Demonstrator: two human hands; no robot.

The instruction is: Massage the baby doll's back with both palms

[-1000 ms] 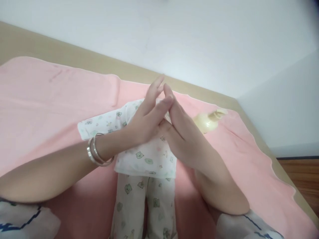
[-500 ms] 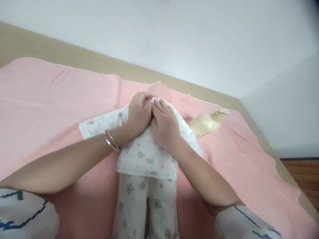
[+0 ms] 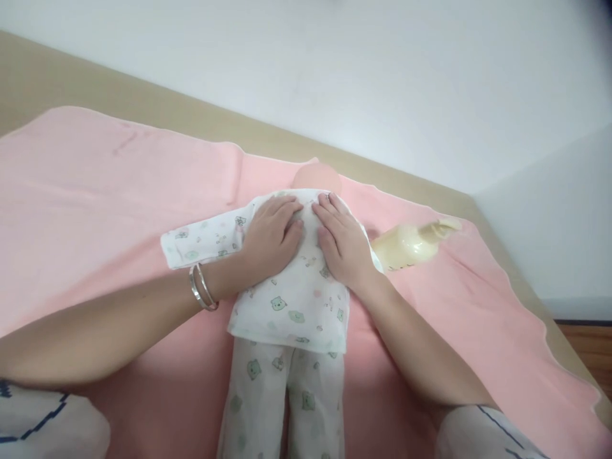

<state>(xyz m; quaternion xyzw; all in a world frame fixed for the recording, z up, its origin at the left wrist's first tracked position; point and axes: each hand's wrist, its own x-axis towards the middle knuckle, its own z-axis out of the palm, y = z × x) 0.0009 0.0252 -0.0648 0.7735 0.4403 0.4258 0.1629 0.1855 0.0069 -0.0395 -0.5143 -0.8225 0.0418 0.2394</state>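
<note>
A baby doll lies on a pink blanket, its rounded head (image 3: pixel 316 176) partly showing beyond the collar. It wears a white printed top (image 3: pixel 291 312) and matching trousers (image 3: pixel 261 395). Flat on the upper left of the top rests my left hand (image 3: pixel 272 239), fingers stretched out. My right hand (image 3: pixel 345 245) lies flat on the upper right side, fingers spread. Between the two hands a strip of the top's fabric is visible. One sleeve (image 3: pixel 201 241) reaches out to the left; the other is mostly hidden behind my right hand and forearm.
A pale yellow pump bottle (image 3: pixel 408 245) lies on its side right of the doll. The pink blanket (image 3: pixel 119 191) covers much of a tan tabletop (image 3: pixel 157 102). Behind stands a white wall (image 3: pixel 335 76); wooden flooring (image 3: pixel 588 350) shows at the right.
My hands have moved apart from the top's collar, where they were close together with fingers bent. Now they lie flat on either side of the chest.
</note>
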